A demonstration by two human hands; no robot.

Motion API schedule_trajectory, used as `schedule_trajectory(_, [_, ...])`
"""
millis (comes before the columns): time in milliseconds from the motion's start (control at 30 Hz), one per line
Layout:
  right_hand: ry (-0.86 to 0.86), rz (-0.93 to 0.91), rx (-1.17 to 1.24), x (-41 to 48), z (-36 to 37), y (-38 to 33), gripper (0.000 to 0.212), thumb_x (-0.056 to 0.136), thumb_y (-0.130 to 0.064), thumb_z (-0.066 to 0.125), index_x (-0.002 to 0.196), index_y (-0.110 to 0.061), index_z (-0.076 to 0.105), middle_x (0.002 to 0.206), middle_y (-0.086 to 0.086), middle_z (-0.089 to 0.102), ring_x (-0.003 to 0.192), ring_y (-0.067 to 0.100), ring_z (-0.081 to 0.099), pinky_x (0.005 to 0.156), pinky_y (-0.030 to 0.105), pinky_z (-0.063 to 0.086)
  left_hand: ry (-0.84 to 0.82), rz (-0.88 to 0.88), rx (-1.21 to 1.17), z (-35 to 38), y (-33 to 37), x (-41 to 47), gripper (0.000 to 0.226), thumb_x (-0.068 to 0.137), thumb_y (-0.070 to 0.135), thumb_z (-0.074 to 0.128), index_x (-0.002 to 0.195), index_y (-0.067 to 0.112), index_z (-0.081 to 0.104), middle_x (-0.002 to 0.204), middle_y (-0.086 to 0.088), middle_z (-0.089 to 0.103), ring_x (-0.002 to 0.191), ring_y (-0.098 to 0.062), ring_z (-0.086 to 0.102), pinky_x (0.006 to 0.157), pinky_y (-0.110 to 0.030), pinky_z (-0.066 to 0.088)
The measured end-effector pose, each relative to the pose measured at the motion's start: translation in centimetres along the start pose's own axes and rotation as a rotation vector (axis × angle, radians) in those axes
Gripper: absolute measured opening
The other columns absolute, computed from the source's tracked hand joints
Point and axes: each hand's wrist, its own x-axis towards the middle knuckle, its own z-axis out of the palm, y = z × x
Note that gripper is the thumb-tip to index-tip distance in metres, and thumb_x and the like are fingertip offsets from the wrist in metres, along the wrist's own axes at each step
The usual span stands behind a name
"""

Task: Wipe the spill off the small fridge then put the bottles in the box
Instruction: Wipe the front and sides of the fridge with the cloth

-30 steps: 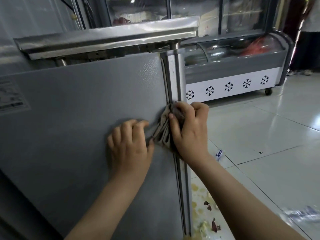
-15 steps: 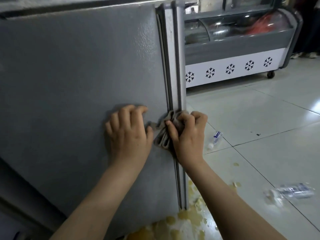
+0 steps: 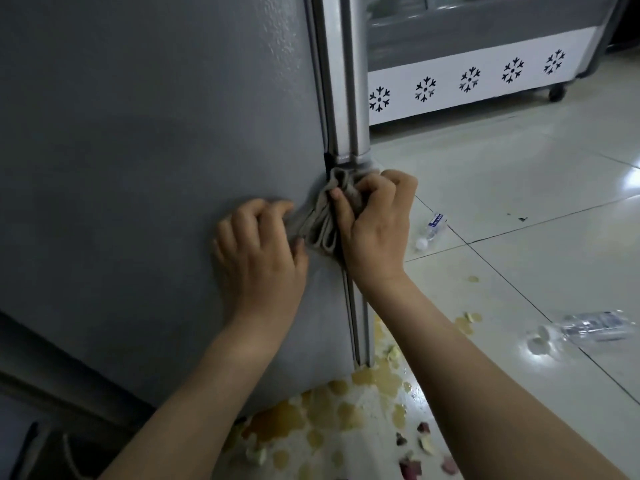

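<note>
The small grey fridge [image 3: 145, 140] fills the left of the head view, its side panel facing me. A bunched grey cloth [image 3: 323, 220] is pressed against the fridge's front corner, by the door seal. My right hand [image 3: 374, 226] grips the cloth from the right. My left hand [image 3: 259, 251] lies on the grey panel with its fingertips curled onto the cloth's left end. Two clear plastic bottles lie on the floor: a small one [image 3: 431, 230] just right of my right hand, and a larger one [image 3: 585, 329] further right. No box is in view.
A yellowish spill with scraps [image 3: 332, 420] covers the white tiled floor at the fridge's base and under my arms. A white chest freezer with snowflake marks [image 3: 467, 81] stands on wheels at the back right. Open tiled floor [image 3: 519, 174] lies between them.
Both hands have slid the cloth down the fridge's corner edge. The view has tilted downward, so the fridge top has left the frame and the floor spill and both bottles now show.
</note>
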Motion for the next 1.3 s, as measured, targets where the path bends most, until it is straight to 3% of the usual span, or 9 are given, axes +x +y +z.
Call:
schedule_trajectory(133, [-0.028, -0.024, -0.065, -4.1, 0.0, 2.2, 0.032, 0.094, -0.045, 0.039, 0.095, -0.013, 0.037, 0.101, 0.003, 0.031, 0.087, 0.027, 0.043, 0.066, 0.041, 0.05, -0.069, -0.025, -0.049, 0.9, 0.4, -2.4, 0.041, 0.073, 0.023, 0.055, 0.112, 0.015, 0.042, 0.111, -0.005, 0.03, 0.096, -0.03, 0.033, 0.078, -0.046, 0.04])
schedule_trajectory(300, [-0.076, -0.019, -0.085, -9.7, -0.4, 5.2, 0.031, 0.096, -0.043, 0.037, 0.095, -0.011, 0.038, 0.098, 0.004, 0.03, 0.084, 0.025, 0.037, 0.063, 0.041, 0.051, -0.096, 0.069, -0.009, 2.7, 0.0, -5.3, 0.044, 0.071, 0.011, 0.067, 0.111, 0.012, 0.046, 0.109, -0.007, 0.034, 0.095, -0.028, 0.035, 0.081, -0.042, 0.038])
schedule_trajectory(433, [-0.144, 0.036, -0.079, -13.5, -0.9, 6.9, 0.032, 0.097, -0.043, 0.038, 0.097, -0.011, 0.038, 0.099, 0.004, 0.03, 0.086, 0.025, 0.037, 0.066, 0.043, 0.052, -0.177, 0.113, -0.003, 3.9, -0.4, -8.0, 0.041, 0.075, 0.016, 0.063, 0.111, 0.012, 0.045, 0.11, -0.008, 0.036, 0.096, -0.028, 0.035, 0.08, -0.044, 0.041])
schedule_trajectory(600, [-0.195, 0.174, -0.048, -15.6, -1.4, 7.1, 0.03, 0.094, -0.043, 0.045, 0.096, -0.014, 0.038, 0.093, 0.025, 0.047, 0.089, 0.023, 0.039, 0.071, 0.039, 0.05, -0.251, 0.092, -0.025, 3.9, -0.6, -9.4, 0.039, 0.074, 0.019, 0.058, 0.11, 0.009, 0.047, 0.107, -0.016, 0.046, 0.095, -0.028, 0.034, 0.077, -0.044, 0.046])
schedule_trajectory(700, [-0.104, 0.22, 0.037, -13.8, -1.3, 5.7, 0.025, 0.088, -0.033, 0.054, 0.093, -0.016, 0.037, 0.093, 0.024, 0.046, 0.09, 0.023, 0.039, 0.078, 0.028, 0.043, -0.274, 0.08, -0.044, 3.9, -0.6, -9.5, 0.037, 0.075, 0.018, 0.055, 0.11, 0.008, 0.048, 0.107, -0.02, 0.051, 0.096, -0.028, 0.034, 0.079, -0.044, 0.045])
schedule_trajectory(800, [-0.05, 0.216, 0.045, -12.7, -0.7, 5.4, 0.028, 0.09, -0.037, 0.053, 0.092, -0.015, 0.036, 0.092, 0.021, 0.046, 0.09, 0.024, 0.04, 0.078, 0.032, 0.043, -0.29, 0.066, -0.067, 4.2, -0.1, -9.8, 0.038, 0.072, 0.014, 0.059, 0.109, 0.008, 0.049, 0.108, -0.021, 0.052, 0.096, -0.028, 0.034, 0.079, -0.046, 0.045])
schedule_trajectory(900, [-0.107, 0.187, -0.018, -15.4, -0.8, 7.1, 0.032, 0.095, -0.046, 0.041, 0.093, -0.014, 0.036, 0.093, 0.025, 0.045, 0.088, 0.025, 0.04, 0.072, 0.038, 0.046, -0.271, 0.076, -0.068, 4.9, 0.2, -10.6, 0.039, 0.071, 0.009, 0.062, 0.109, 0.008, 0.05, 0.106, -0.02, 0.052, 0.094, -0.029, 0.035, 0.077, -0.045, 0.045])
schedule_trajectory(1100, [-0.265, 0.361, -0.057, -22.1, -1.7, 9.5, 0.026, 0.083, -0.029, 0.056, 0.093, -0.014, 0.036, 0.092, 0.028, 0.045, 0.09, 0.023, 0.037, 0.078, 0.025, 0.04, -0.317, 0.103, -0.067, 5.8, -0.6, -12.5, 0.04, 0.074, 0.012, 0.058, 0.111, 0.012, 0.045, 0.111, -0.005, 0.031, 0.095, -0.029, 0.033, 0.079, -0.043, 0.036])
schedule_trajectory(1300, [-0.321, 0.423, -0.066, -24.9, -2.1, 10.2, 0.026, 0.083, -0.03, 0.054, 0.093, -0.015, 0.035, 0.094, 0.028, 0.044, 0.084, 0.04, 0.052, 0.075, 0.022, 0.041, -0.31, 0.124, -0.071, 5.9, -0.5, -12.7, 0.036, 0.072, 0.003, 0.064, 0.106, 0.002, 0.054, 0.108, -0.02, 0.048, 0.092, -0.03, 0.033, 0.079, -0.036, 0.03])
